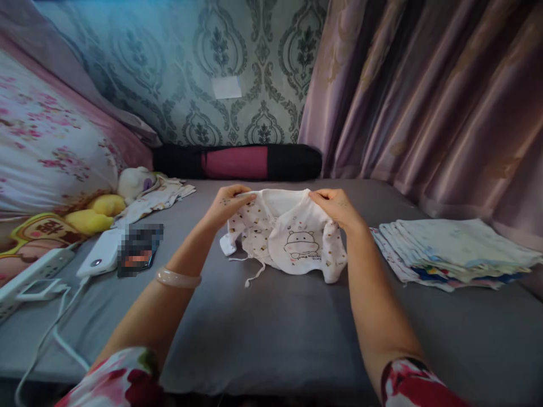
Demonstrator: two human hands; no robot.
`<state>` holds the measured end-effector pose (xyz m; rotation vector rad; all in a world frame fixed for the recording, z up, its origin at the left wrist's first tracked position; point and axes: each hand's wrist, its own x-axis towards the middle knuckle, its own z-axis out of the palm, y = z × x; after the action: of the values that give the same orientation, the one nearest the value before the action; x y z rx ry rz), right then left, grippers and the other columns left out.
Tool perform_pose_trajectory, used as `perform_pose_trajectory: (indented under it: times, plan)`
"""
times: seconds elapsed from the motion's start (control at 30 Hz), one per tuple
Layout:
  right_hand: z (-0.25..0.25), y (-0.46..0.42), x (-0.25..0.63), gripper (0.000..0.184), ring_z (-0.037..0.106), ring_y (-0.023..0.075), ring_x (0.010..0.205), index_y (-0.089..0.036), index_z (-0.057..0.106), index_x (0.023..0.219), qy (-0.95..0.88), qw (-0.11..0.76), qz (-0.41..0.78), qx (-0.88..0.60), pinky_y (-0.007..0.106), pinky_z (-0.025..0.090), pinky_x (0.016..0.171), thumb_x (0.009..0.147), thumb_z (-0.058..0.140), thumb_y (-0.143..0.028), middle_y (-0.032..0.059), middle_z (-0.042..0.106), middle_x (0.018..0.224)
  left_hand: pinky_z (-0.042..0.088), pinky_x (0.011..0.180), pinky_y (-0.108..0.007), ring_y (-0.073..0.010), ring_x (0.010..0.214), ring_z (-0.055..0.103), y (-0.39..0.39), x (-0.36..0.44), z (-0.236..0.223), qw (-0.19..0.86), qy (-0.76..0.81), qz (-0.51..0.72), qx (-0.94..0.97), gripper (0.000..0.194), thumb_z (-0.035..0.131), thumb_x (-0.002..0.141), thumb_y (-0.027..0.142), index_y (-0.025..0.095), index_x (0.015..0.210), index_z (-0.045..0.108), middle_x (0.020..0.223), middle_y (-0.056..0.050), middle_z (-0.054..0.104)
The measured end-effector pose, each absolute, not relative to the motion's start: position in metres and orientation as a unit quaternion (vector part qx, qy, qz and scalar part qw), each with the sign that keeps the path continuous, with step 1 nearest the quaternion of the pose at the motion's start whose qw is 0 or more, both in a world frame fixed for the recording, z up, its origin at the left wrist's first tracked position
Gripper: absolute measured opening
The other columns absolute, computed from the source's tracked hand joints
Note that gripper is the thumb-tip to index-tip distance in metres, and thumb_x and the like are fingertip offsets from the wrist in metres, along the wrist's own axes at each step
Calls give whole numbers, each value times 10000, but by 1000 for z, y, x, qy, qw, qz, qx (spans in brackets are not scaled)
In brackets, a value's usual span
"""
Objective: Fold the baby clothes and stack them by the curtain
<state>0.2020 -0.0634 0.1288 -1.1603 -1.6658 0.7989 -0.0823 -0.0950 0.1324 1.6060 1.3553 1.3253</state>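
A small white baby shirt [299, 243] with a cartoon animal on its front and little printed figures on the sleeves is stretched between my two hands. My left hand [229, 202] pinches its shoulder on the left, and my right hand [335, 206] pinches the opposite shoulder. The neckline spans the gap between them, and the lower part drapes toward me over the grey bed sheet [263, 328]. A thin tie string [254, 275] dangles from the hem. Both hands are closed on the cloth, with some fingertips hidden behind it.
At right lies a stack of folded cloths [458, 249]. On the left are a power strip [38, 274], a white device [99, 254] with cables, a blurred phone-like object [139, 249], plush toys [102, 209] and another printed garment [150, 198]. A dark roll [237, 162] lies along the wall.
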Motion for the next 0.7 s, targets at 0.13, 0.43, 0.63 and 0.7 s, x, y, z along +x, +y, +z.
perform_pose_trajectory:
  times: [0.13,0.43,0.63,0.7]
  plan:
    - [142,-73,201,376,517,111,566,-166,724,775,-720,419,309,-458,237,394,522,765,640,-532,-10,644,655,404,519,-202,-113,602,534,-114,-92,150,280,512,516,627,236,711,690,399,169,739,710,691,-30,645]
    - [217,-89,211,308,609,158,685,-171,729,835,-772,424,237,-409,301,488,617,723,722,-458,38,695,747,427,541,-211,-119,633,550,-149,-110,228,193,472,530,677,136,716,697,292,168,753,724,709,-36,648]
    - [235,-93,201,325,601,168,698,-172,705,764,-797,431,77,-416,328,464,683,777,668,-495,26,674,705,417,521,-201,-119,614,544,-142,-101,243,145,477,558,664,101,740,643,258,171,674,699,602,-2,601]
    - [232,-94,197,321,602,175,713,-185,697,755,-793,436,45,-422,323,455,706,803,636,-497,24,674,707,422,535,-201,-115,621,545,-134,-96,236,130,467,595,640,114,722,660,280,170,680,698,622,-4,613]
